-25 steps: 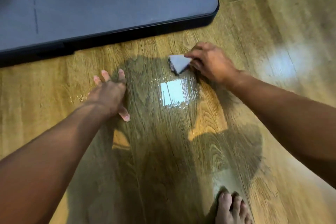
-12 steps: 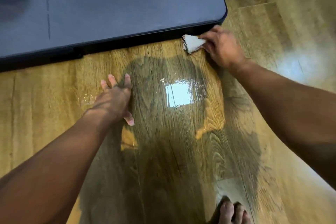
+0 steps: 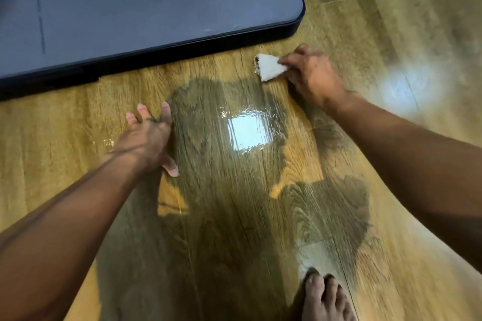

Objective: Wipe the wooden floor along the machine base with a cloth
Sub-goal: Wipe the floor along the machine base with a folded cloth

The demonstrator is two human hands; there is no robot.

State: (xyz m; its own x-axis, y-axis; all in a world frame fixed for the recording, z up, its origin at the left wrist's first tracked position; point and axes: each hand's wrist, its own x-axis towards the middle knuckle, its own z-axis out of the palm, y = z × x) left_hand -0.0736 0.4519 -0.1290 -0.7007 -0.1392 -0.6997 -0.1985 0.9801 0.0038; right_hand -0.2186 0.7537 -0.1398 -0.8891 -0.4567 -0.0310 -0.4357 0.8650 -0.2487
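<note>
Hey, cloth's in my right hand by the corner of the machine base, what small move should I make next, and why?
Probably slide the cloth left along the dark edge of the base. Your right hand grips it on the floor just short of that corner, and the strip beside the edge runs on leftward; your left hand lies flat as a brace.

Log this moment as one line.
phase: wiping | right hand: grips cloth | cloth: on wooden floor, apart from machine base corner | left hand: rests flat on floor
</note>
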